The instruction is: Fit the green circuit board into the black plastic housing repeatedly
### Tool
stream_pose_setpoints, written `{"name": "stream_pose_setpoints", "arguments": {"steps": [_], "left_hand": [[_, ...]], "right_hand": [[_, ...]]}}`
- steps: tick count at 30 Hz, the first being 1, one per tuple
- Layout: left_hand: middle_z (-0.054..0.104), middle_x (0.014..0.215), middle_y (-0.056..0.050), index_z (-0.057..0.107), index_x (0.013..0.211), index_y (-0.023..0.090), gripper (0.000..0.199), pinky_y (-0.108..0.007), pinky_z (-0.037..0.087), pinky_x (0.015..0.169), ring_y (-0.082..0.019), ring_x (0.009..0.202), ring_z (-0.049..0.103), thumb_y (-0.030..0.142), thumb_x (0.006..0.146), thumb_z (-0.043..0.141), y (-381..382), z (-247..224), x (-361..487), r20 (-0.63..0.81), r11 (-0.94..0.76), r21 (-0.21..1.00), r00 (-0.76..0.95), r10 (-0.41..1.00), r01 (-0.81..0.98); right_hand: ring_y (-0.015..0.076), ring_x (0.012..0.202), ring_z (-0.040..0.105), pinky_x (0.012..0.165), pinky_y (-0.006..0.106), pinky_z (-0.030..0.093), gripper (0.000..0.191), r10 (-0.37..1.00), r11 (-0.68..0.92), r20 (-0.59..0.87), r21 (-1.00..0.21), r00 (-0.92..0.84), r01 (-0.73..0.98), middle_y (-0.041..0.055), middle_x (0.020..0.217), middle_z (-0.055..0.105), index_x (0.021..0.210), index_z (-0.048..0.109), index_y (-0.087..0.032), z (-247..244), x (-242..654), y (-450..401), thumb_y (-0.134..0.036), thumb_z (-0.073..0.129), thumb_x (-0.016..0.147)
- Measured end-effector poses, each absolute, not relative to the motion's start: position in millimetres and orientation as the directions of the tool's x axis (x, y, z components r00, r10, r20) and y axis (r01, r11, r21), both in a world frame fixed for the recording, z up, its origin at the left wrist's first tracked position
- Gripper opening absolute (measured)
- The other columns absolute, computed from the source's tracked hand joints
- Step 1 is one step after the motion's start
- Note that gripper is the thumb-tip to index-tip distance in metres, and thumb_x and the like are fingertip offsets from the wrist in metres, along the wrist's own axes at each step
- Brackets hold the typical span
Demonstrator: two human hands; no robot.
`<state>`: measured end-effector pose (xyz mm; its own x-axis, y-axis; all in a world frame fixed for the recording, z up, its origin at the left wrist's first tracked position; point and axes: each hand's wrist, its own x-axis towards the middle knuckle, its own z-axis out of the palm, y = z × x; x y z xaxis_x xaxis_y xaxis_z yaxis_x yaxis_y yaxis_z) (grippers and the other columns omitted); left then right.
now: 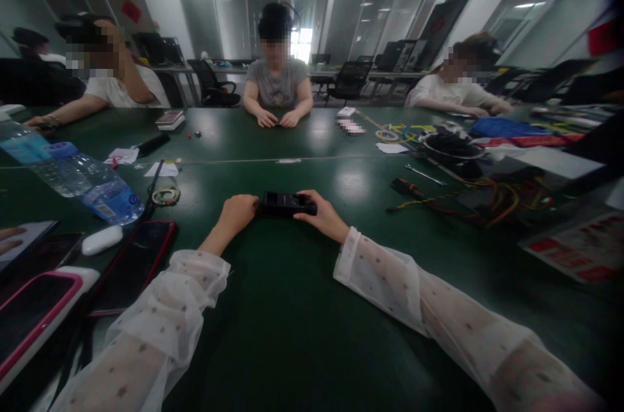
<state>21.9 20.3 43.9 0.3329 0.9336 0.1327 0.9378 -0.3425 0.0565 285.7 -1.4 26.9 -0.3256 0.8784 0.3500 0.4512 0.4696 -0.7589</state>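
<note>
A black rectangular device point(280, 203) with a small dark screen lies on the green table point(273, 282) in front of me. My right hand point(319, 212) grips its right end, thumb at the near side and fingers over the far side. My left hand point(236, 214) rests at the left end of the device, its fingers curled closed; what they hold, if anything, is too small and dark to make out.
Water bottles point(97, 181), a white case point(102, 240) and phones point(136, 262) crowd the left. Tangled cables point(468, 197) and a wrench point(425, 175) lie at the right. Several people sit around the table, one opposite point(277, 84).
</note>
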Motion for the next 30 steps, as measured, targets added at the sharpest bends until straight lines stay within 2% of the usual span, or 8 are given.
{"name": "stream_pose_setpoints", "arguments": {"steps": [5,10,14,19,23,30], "left_hand": [[0.073,0.094,-0.009,0.071,0.092,0.018,0.03,-0.029,0.051,0.069,-0.021,0.084,0.068,0.021,0.095,0.04,20.7,42.4,21.3,0.142,-0.343,0.07,0.332,0.933,0.937],[0.073,0.094,-0.008,0.07,0.089,0.019,0.033,-0.031,0.051,0.069,-0.022,0.085,0.068,0.019,0.094,0.038,22.0,40.6,22.0,0.145,-0.34,0.026,0.333,0.932,0.94],[0.073,0.094,-0.009,0.071,0.088,0.019,0.033,-0.031,0.051,0.071,-0.022,0.086,0.068,0.02,0.094,0.038,22.2,40.1,22.3,0.155,-0.344,0.039,0.335,0.929,0.938],[0.072,0.092,-0.01,0.07,0.088,0.017,0.033,-0.031,0.05,0.068,-0.022,0.082,0.068,0.021,0.095,0.038,22.6,39.8,20.9,0.165,-0.366,0.053,0.354,0.921,0.929],[0.072,0.09,-0.01,0.069,0.085,0.016,0.034,-0.029,0.049,0.065,-0.02,0.078,0.067,0.02,0.095,0.037,23.5,39.4,20.1,0.168,-0.38,0.074,0.364,0.916,0.922],[0.072,0.09,-0.01,0.07,0.085,0.017,0.033,-0.029,0.049,0.065,-0.02,0.077,0.067,0.021,0.094,0.039,24.0,37.4,20.2,0.183,-0.374,0.067,0.357,0.916,0.925]], "right_hand": [[0.0245,0.112,0.063,0.102,0.047,0.049,0.051,0.857,0.514,0.435,-0.758,-0.276,0.401,0.0068,0.12,0.064,0.122,0.053,-0.025,25.2,283.8,-1.3,-0.033,0.077,0.078],[0.025,0.103,0.063,0.095,0.046,0.051,0.051,0.789,0.53,0.609,-0.737,0.073,0.42,0.0073,0.113,0.064,0.121,0.052,-0.023,22.1,284.2,1.0,-0.041,0.075,0.079],[0.0265,0.102,0.063,0.091,0.046,0.051,0.052,0.79,0.444,0.573,-0.78,0.217,0.442,0.0088,0.111,0.063,0.116,0.051,-0.021,10.4,291.4,12.5,-0.043,0.075,0.076],[0.0271,0.094,0.064,0.088,0.048,0.052,0.054,0.838,0.344,0.477,-0.839,0.264,0.422,0.0109,0.107,0.064,0.114,0.05,-0.019,-4.7,300.1,25.1,-0.043,0.075,0.073],[0.0294,0.098,0.063,0.09,0.052,0.051,0.056,0.861,0.251,0.411,-0.856,0.299,0.451,0.012,0.107,0.064,0.115,0.049,-0.019,-10.8,303.0,29.0,-0.042,0.075,0.07],[0.0323,0.109,0.057,0.097,0.057,0.047,0.056,0.831,0.237,0.465,-0.793,0.305,0.561,0.0143,0.114,0.059,0.12,0.048,-0.019,-14.4,304.6,29.5,-0.036,0.073,0.073]]}}
